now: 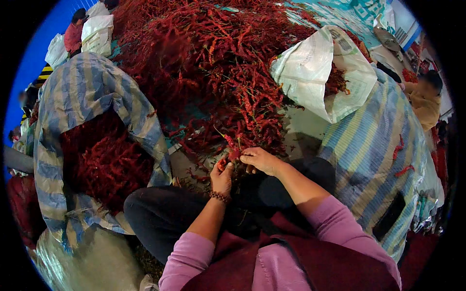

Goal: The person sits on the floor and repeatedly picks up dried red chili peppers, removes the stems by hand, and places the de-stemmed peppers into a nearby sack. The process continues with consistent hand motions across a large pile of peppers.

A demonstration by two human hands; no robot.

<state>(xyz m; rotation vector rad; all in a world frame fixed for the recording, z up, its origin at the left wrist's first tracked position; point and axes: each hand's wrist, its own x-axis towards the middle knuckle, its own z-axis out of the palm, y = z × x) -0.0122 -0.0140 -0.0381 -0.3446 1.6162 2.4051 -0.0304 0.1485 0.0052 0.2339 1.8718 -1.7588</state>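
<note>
My left hand (222, 178), with a beaded bracelet at the wrist, is closed on red dried chili peppers (221, 164) above my lap. Close beside it on the right, my right hand (256, 160) has thumb and forefinger pinched at a chili with a pale green stem (230, 141); whether it grips the pod or the stem is too small to tell. The two hands nearly touch. Beyond them spreads a large heap of red chilies with stems (218, 54), its near edge reaching almost to my fingers.
A striped blue and beige sack (87, 80) with chilies inside (109, 163) stands open at my left. At right, a white woven sack (309, 65) holding some chilies leans on a full striped sack (371, 145). Other people sit at the upper left (72, 34) and far right (424, 103).
</note>
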